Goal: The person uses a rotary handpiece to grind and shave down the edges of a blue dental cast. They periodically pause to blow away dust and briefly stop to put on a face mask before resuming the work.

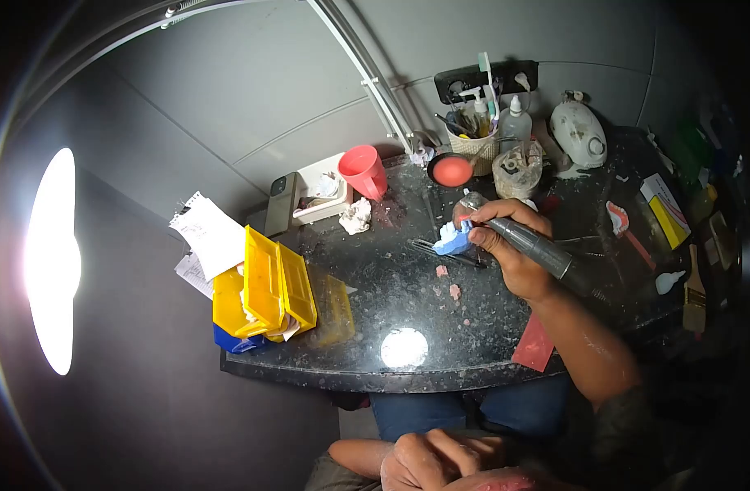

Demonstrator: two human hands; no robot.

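Observation:
My right hand (518, 237) is wrapped around a dark grey rotary handpiece (538, 248), which slants down to the right with its cord end by my wrist. At my thumb and fingertips is a blue and white dental cast (452, 239), just above the dark worktop (375, 286). Thin dark metal tools (461, 257) lie under the cast, and small pink crumbs (454, 291) are scattered nearer to me. My left hand (432, 462) is low at the bottom edge, close to my body, with its fingers curled in; what they may hold is hidden.
Yellow plastic boxes (260, 282) with papers (211, 233) stand at left. Behind are a phone (282, 196), a white tray (314, 214) and a red cup (363, 170). A basket (471, 151) of bottles and brushes stands farther back. Right are a red-and-white denture piece (617, 218) and a paintbrush (694, 295).

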